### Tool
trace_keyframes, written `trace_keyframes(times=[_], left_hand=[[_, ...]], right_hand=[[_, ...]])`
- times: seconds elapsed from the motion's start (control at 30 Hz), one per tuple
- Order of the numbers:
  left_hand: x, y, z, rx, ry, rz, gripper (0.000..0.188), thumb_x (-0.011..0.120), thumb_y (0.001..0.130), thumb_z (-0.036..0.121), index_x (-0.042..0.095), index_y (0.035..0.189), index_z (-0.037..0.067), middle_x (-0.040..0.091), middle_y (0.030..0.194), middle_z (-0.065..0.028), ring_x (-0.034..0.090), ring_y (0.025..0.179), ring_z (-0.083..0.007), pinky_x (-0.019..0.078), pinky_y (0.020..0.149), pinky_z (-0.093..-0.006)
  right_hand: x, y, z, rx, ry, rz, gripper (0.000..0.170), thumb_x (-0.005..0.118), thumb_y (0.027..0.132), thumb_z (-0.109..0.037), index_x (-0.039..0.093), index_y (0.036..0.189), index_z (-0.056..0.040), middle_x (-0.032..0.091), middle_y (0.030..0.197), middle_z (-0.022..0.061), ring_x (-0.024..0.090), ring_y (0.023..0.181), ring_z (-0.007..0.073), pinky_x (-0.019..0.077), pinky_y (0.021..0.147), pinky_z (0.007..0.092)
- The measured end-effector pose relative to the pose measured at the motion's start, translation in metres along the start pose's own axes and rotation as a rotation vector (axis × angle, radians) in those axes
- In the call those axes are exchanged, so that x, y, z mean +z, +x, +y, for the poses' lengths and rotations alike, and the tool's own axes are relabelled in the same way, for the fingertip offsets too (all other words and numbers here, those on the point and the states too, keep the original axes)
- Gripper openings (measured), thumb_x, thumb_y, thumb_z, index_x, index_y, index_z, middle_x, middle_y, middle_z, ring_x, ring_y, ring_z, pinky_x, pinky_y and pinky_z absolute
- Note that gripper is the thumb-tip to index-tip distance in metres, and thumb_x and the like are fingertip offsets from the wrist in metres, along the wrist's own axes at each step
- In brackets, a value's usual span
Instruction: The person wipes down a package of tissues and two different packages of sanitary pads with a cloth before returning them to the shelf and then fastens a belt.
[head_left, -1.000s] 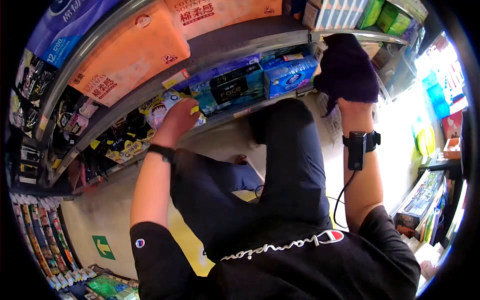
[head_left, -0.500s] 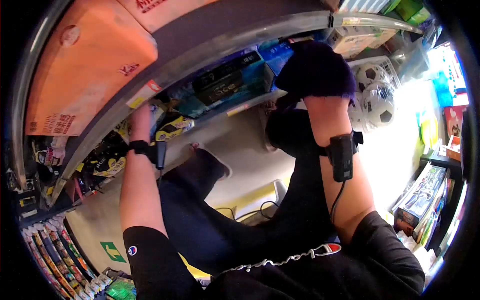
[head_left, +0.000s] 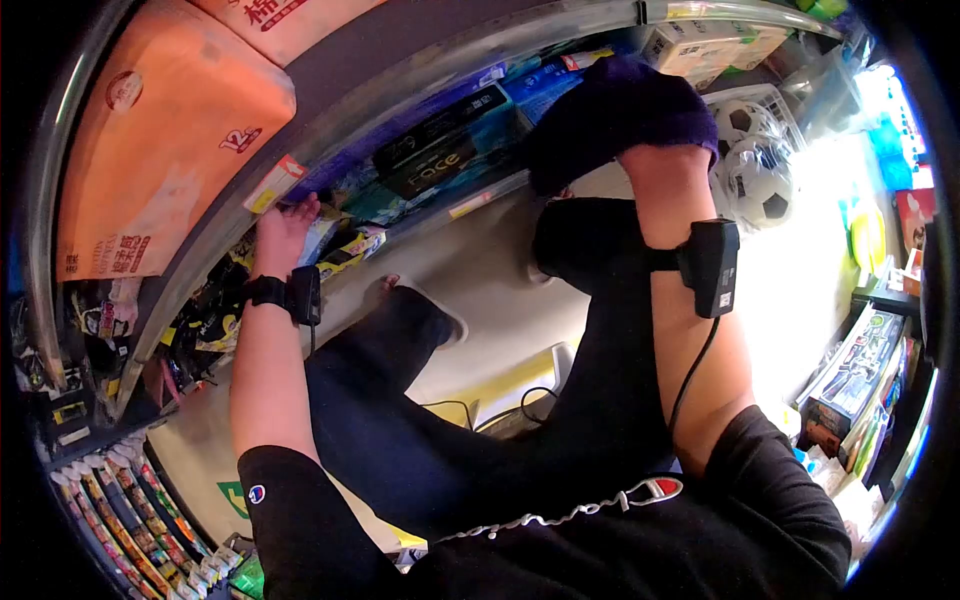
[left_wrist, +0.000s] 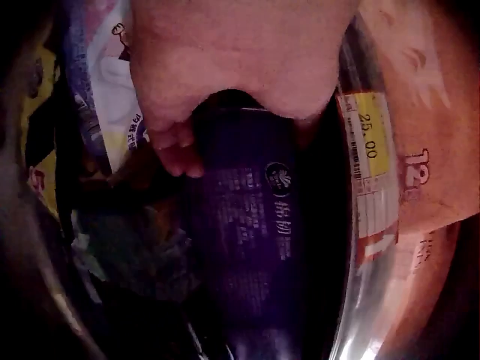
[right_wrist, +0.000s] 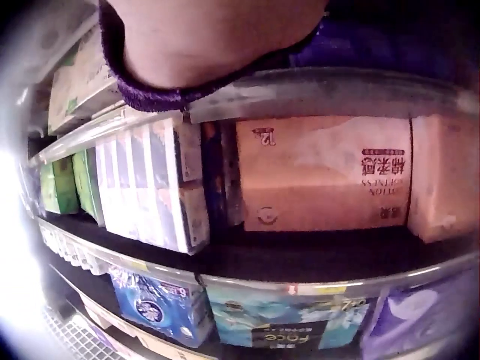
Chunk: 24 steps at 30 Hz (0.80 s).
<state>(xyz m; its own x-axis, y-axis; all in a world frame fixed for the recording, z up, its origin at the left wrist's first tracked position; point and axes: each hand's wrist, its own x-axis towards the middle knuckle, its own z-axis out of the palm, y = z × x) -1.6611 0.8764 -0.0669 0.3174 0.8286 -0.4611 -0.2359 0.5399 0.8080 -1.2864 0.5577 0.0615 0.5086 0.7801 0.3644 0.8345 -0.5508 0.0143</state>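
Moved since a second ago: left hand [head_left: 285, 232] and right hand [head_left: 660, 160] have both gone leftward along the shelf, and the blue plastic-wrapped pack [head_left: 555, 88], plain then, is now partly hidden.
Cloth: dark purple soft fabric [head_left: 620, 120] covers the right hand, in front of that blue pack; whether fingers grip inside it, I can't tell from here.
Left hand: now at a dark purple printed pack [left_wrist: 247, 217]; fingertips show by one edge, but I can't tell a hold from a touch.
Near left hand: yellow-and-white price label [head_left: 275, 182] just above; shiny black-and-yellow bag [head_left: 355, 245] beside.
Between hands: teal pack with black "Face" panel [head_left: 425, 170].
Meaning: I judge the cloth's reach has shifted to the blue pack, the left hand's to the purple one.
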Motion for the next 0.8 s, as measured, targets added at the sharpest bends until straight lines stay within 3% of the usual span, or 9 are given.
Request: trace_keyframes(times=[0.03, 0.13, 0.23, 0.3, 0.5, 0.53, 0.67, 0.77, 0.8], left_hand=[[0.003, -0.009, 0.001, 0.004, 0.003, 0.006, 0.040, 0.045, 0.101, 0.030, 0.046, 0.124, -0.003, 0.054, 0.113, -0.0174, 0.057, 0.100, -0.0327, 0.0500, 0.089, -0.0461], [0.017, -0.046, -0.008, -0.046, 0.045, -0.019, 0.052, 0.066, 0.088, 0.043, 0.052, 0.115, 0.001, 0.056, 0.100, -0.0125, 0.057, 0.086, -0.0255, 0.0504, 0.078, -0.0383], [0.008, -0.058, -0.009, -0.175, 0.051, -0.093, 0.053, 0.068, 0.086, 0.046, 0.052, 0.114, 0.004, 0.056, 0.098, -0.0104, 0.057, 0.084, -0.0240, 0.0500, 0.076, -0.0369], [0.009, -0.069, -0.014, -0.178, 0.095, -0.065, 0.056, 0.065, 0.087, 0.049, 0.053, 0.116, 0.003, 0.059, 0.094, -0.0096, 0.058, 0.083, -0.0235, 0.0512, 0.079, -0.0408], [0.012, -0.093, -0.019, -0.237, 0.217, -0.202, 0.069, 0.064, 0.087, 0.052, 0.046, 0.133, 0.003, 0.058, 0.118, -0.0141, 0.060, 0.103, -0.0311, 0.0511, 0.088, -0.0454], [0.005, -0.090, -0.020, -0.212, 0.276, -0.232, 0.072, 0.062, 0.087, 0.057, 0.046, 0.134, 0.006, 0.058, 0.122, -0.0132, 0.058, 0.111, -0.0295, 0.0509, 0.089, -0.0448], [-0.005, -0.085, -0.019, -0.140, 0.453, -0.234, 0.076, 0.057, 0.087, 0.064, 0.045, 0.136, 0.008, 0.057, 0.128, -0.0104, 0.059, 0.111, -0.0250, 0.0513, 0.089, -0.0433], [0.000, -0.092, -0.017, -0.141, 0.340, -0.286, 0.068, 0.058, 0.089, 0.061, 0.052, 0.129, 0.007, 0.062, 0.122, -0.0100, 0.057, 0.114, -0.0263, 0.0488, 0.087, -0.0413], [0.001, -0.094, -0.016, -0.141, 0.291, -0.274, 0.064, 0.050, 0.093, 0.060, 0.052, 0.129, 0.008, 0.061, 0.122, -0.0132, 0.058, 0.113, -0.0274, 0.0481, 0.089, -0.0431]], right_hand=[[-0.004, 0.001, 0.001, 0.015, -0.018, -0.029, 0.022, 0.057, 0.087, -0.026, 0.067, 0.103, -0.0149, 0.069, 0.104, 0.0118, 0.066, 0.097, 0.0323, 0.0537, 0.081, 0.0423], [-0.017, 0.001, -0.005, 0.041, -0.100, -0.082, 0.022, 0.058, 0.086, -0.025, 0.066, 0.103, -0.0139, 0.068, 0.107, 0.0132, 0.065, 0.098, 0.0340, 0.0535, 0.081, 0.0425], [-0.008, 0.002, 0.002, -0.010, -0.065, -0.063, 0.025, 0.059, 0.085, -0.027, 0.066, 0.106, -0.0144, 0.067, 0.109, 0.0139, 0.065, 0.099, 0.0347, 0.0528, 0.083, 0.0427], [0.007, 0.003, 0.008, -0.068, -0.060, 0.006, 0.027, 0.060, 0.084, -0.028, 0.066, 0.107, -0.0155, 0.067, 0.109, 0.0129, 0.065, 0.099, 0.0342, 0.0528, 0.083, 0.0422], [0.001, 0.004, -0.001, -0.062, 0.064, 0.029, 0.030, 0.061, 0.082, -0.029, 0.066, 0.110, -0.0183, 0.067, 0.108, 0.0088, 0.064, 0.100, 0.0313, 0.0526, 0.083, 0.0404], [0.000, 0.004, -0.003, -0.091, 0.071, 0.058, 0.030, 0.061, 0.082, -0.030, 0.067, 0.109, -0.0185, 0.068, 0.108, 0.0082, 0.064, 0.100, 0.0307, 0.0524, 0.083, 0.0403], [0.007, 0.004, -0.004, -0.089, 0.127, 0.056, 0.028, 0.061, 0.083, -0.031, 0.068, 0.107, -0.0184, 0.067, 0.109, 0.0085, 0.064, 0.100, 0.0305, 0.0517, 0.084, 0.0410], [0.002, 0.000, -0.007, -0.121, 0.047, 0.073, 0.028, 0.060, 0.084, -0.032, 0.068, 0.106, -0.0170, 0.067, 0.109, 0.0093, 0.064, 0.100, 0.0303, 0.0513, 0.084, 0.0406], [0.001, 0.002, -0.009, -0.093, 0.038, 0.031, 0.026, 0.059, 0.084, -0.032, 0.070, 0.102, -0.0157, 0.068, 0.105, 0.0112, 0.065, 0.098, 0.0311, 0.0525, 0.083, 0.0413]])
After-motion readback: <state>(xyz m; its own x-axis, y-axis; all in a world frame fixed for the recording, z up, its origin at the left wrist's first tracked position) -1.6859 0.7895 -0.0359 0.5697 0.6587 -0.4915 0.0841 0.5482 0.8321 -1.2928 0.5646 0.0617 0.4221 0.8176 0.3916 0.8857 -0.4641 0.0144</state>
